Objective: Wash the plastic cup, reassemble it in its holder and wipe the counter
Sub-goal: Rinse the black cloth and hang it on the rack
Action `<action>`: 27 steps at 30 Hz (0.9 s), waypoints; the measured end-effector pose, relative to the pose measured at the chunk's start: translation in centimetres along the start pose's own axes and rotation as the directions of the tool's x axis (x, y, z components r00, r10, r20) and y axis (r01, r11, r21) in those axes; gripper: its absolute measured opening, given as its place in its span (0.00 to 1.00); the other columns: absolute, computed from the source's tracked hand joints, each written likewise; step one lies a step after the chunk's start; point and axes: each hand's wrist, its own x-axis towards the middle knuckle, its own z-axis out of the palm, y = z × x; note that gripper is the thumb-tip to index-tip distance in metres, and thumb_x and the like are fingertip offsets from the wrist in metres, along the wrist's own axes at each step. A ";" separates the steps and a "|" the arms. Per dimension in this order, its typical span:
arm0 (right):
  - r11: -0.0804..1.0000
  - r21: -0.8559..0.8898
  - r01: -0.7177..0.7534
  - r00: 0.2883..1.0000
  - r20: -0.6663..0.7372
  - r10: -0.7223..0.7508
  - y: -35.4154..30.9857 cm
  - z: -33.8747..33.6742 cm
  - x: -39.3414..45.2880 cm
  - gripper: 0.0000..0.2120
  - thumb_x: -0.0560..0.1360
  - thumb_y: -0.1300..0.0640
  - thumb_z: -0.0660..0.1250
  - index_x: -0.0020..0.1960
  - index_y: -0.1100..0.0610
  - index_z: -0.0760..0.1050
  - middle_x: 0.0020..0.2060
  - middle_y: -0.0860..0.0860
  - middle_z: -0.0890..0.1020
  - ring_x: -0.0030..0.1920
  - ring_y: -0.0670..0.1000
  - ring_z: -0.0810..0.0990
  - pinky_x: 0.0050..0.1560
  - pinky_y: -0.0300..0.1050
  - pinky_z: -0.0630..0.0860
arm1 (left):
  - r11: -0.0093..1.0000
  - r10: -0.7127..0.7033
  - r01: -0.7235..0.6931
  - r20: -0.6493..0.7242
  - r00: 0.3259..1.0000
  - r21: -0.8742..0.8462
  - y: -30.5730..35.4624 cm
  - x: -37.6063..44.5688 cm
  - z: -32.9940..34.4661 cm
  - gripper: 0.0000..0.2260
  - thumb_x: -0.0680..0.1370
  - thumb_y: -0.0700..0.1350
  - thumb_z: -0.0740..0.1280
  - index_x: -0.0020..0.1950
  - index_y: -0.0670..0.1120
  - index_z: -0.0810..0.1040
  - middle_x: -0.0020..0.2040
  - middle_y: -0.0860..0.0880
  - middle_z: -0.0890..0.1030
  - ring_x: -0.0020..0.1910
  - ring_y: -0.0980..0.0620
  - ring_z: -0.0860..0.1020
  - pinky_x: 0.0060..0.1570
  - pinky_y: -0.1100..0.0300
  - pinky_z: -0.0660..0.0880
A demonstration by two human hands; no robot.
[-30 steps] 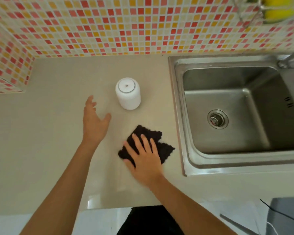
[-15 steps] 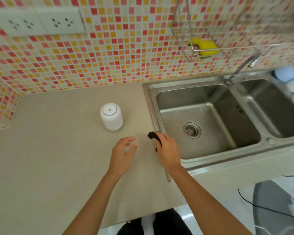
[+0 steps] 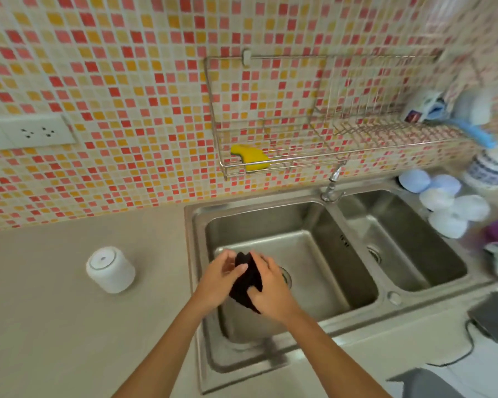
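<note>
Both forearms extend over the left sink basin [image 3: 322, 225]. The left hand [image 3: 222, 278] and right hand [image 3: 272, 291] together keep a clenched grip on a dark cloth [image 3: 246, 282]. The white cup [image 3: 110, 269] stands on the surface [image 3: 55, 326], apart.

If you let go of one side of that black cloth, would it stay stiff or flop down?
Probably flop: the cloth already bunches and droops between the left hand and right hand. It looks light, and likely squashes easily.

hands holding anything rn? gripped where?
Both. The left hand and right hand hold the dark cloth bunched between them over the sink; the left pinches its upper edge.
</note>
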 end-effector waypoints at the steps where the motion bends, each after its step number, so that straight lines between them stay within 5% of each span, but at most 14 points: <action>1: 1.000 0.023 0.006 1.000 0.024 -0.007 1.1 -1.9 0.3 0.36 0.74 0.61 0.62 0.78 0.51 0.51 0.74 0.52 0.59 0.73 0.54 0.60 0.70 0.44 0.61 | 0.999 0.051 -0.051 0.014 0.999 0.013 1.0 0.6 0.9 0.04 0.77 0.43 0.68 0.44 0.47 0.73 0.41 0.50 0.80 0.42 0.54 0.80 0.45 0.55 0.76; 5: 0.994 -0.030 0.101 0.993 0.064 -0.099 4.4 -8.8 2.1 0.26 0.76 0.57 0.66 0.72 0.52 0.65 0.76 0.51 0.59 0.75 0.52 0.57 0.73 0.50 0.59 | 0.972 0.205 -0.209 0.052 0.977 0.110 5.7 2.1 4.1 0.05 0.77 0.44 0.68 0.46 0.45 0.73 0.41 0.51 0.81 0.43 0.55 0.81 0.45 0.58 0.78; 8: 0.985 -0.061 0.161 0.982 0.113 -0.154 5.5 -13.9 3.4 0.17 0.75 0.49 0.69 0.62 0.52 0.75 0.68 0.50 0.73 0.71 0.49 0.65 0.71 0.50 0.62 | 0.933 0.298 -0.284 -0.035 0.954 0.220 9.3 3.4 5.9 0.05 0.76 0.45 0.69 0.46 0.48 0.73 0.42 0.55 0.80 0.45 0.58 0.80 0.47 0.63 0.76; 10: 0.988 -0.012 0.157 0.985 0.078 -0.155 5.1 -18.0 3.9 0.08 0.72 0.45 0.71 0.48 0.45 0.76 0.47 0.42 0.82 0.53 0.42 0.79 0.55 0.46 0.75 | 0.923 0.330 -0.287 -0.140 0.933 0.258 11.6 4.4 6.4 0.08 0.74 0.45 0.71 0.49 0.50 0.72 0.44 0.56 0.79 0.46 0.61 0.78 0.48 0.64 0.75; 12: 0.985 0.027 0.171 0.985 0.027 -0.172 4.3 -22.0 4.8 0.10 0.70 0.44 0.73 0.40 0.45 0.73 0.35 0.40 0.80 0.38 0.40 0.78 0.40 0.40 0.75 | 0.923 0.339 -0.273 -0.240 0.909 0.271 14.1 5.5 6.5 0.13 0.74 0.45 0.71 0.54 0.52 0.71 0.45 0.57 0.77 0.45 0.63 0.76 0.46 0.68 0.74; 15: 0.966 0.164 0.201 0.978 0.029 -0.209 2.4 -27.1 6.4 0.09 0.70 0.49 0.75 0.42 0.50 0.76 0.38 0.46 0.82 0.40 0.46 0.82 0.40 0.43 0.78 | 0.912 0.372 -0.281 -0.314 0.874 0.299 17.7 7.8 6.6 0.15 0.75 0.46 0.71 0.60 0.52 0.74 0.46 0.54 0.78 0.42 0.60 0.77 0.42 0.67 0.75; 19: 0.929 0.332 0.162 0.984 0.020 -0.179 1.0 -31.7 10.0 0.06 0.72 0.54 0.74 0.48 0.51 0.80 0.44 0.48 0.85 0.46 0.49 0.84 0.48 0.46 0.80 | 0.915 0.383 -0.282 -0.399 0.833 0.290 21.5 12.1 5.8 0.07 0.74 0.47 0.72 0.49 0.47 0.78 0.42 0.50 0.80 0.37 0.57 0.77 0.36 0.68 0.72; 22: 0.877 0.462 0.134 0.991 -0.048 -0.126 0.4 -33.4 13.5 0.07 0.71 0.56 0.74 0.49 0.49 0.82 0.46 0.48 0.85 0.49 0.51 0.84 0.49 0.46 0.79 | 0.931 0.347 -0.255 -0.411 0.843 0.262 23.3 16.0 4.6 0.09 0.73 0.49 0.72 0.49 0.46 0.79 0.44 0.48 0.81 0.42 0.50 0.79 0.41 0.58 0.76; 27: 0.919 0.384 0.084 0.994 -0.102 -0.049 0.3 -34.2 20.2 0.16 0.69 0.54 0.76 0.55 0.52 0.78 0.50 0.47 0.81 0.52 0.49 0.80 0.57 0.51 0.77 | 0.945 0.255 -0.132 -0.423 0.870 0.299 23.0 22.6 2.7 0.17 0.72 0.52 0.73 0.55 0.44 0.80 0.47 0.47 0.82 0.48 0.47 0.80 0.48 0.51 0.78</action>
